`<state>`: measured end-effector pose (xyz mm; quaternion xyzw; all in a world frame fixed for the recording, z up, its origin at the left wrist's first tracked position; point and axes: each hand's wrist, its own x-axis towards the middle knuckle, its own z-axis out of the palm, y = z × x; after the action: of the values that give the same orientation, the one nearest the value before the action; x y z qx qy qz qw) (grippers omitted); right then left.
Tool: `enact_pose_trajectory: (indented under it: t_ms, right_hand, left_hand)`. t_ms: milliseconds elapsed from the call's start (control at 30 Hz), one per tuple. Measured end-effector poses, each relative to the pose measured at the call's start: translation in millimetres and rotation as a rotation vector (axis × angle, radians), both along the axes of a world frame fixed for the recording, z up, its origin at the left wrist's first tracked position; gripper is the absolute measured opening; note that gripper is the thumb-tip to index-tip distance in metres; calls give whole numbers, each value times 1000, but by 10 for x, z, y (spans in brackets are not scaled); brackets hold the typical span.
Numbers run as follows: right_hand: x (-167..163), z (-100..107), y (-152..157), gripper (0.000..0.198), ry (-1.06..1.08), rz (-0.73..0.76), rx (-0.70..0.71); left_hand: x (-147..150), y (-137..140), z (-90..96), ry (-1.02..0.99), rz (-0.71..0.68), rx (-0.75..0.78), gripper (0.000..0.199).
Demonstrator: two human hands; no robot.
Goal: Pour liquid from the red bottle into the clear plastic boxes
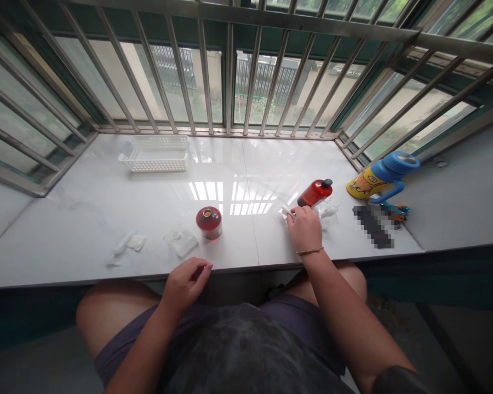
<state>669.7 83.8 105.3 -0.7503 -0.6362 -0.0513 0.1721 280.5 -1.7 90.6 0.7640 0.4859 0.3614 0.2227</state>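
My right hand is closed at the fingertips on a small white piece; its kind is too small to tell. Just beyond that hand lies a red bottle with a black cap. Crumpled clear plastic is beside my right fingers. At the front edge of the table, my left hand is loosely curled, and nothing shows in it. Closest to it are a clear plastic tray-like piece and a round dark red glass jar, which stands upright with an open neck.
A white perforated basket sits at the back left. A small white packet and a wrapper lie front left. On the right are a blue and yellow water bottle and a blurred-out dark object. Metal window bars border the white tabletop.
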Motion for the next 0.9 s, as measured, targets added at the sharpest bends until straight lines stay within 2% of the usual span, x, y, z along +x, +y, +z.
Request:
enact_pose_trajectory:
  t_ms: [133, 300, 400, 567, 667, 767, 900]
  right_hand:
    - [-5, -150, 201, 18, 1, -6, -38]
    - [-343, -251, 131, 21, 35, 105, -94]
    - [-677, -225, -79, 21, 67, 261, -149]
    - [-1283, -98, -687, 17, 127, 581, -259]
    - [-1410, 1, -922, 12, 285, 712, -335]
    - [-1244, 81, -822, 14, 455, 621, -344]
    - [-727, 119, -278, 21, 348, 304, -228]
  left_hand:
    - [-86, 98, -141, 12, 10, -39, 19]
    - [-85, 123, -175, 7, 12, -41, 20]
    - [-82, 116, -176, 23, 6, -17, 21]
    - [-97, 109, -175, 27, -2, -37, 24]
    - [-103, 104, -158, 20, -11, -51, 23]
    - [-111, 100, -144, 4, -20, -54, 22]
    - [-132, 102, -148, -8, -27, -63, 21]
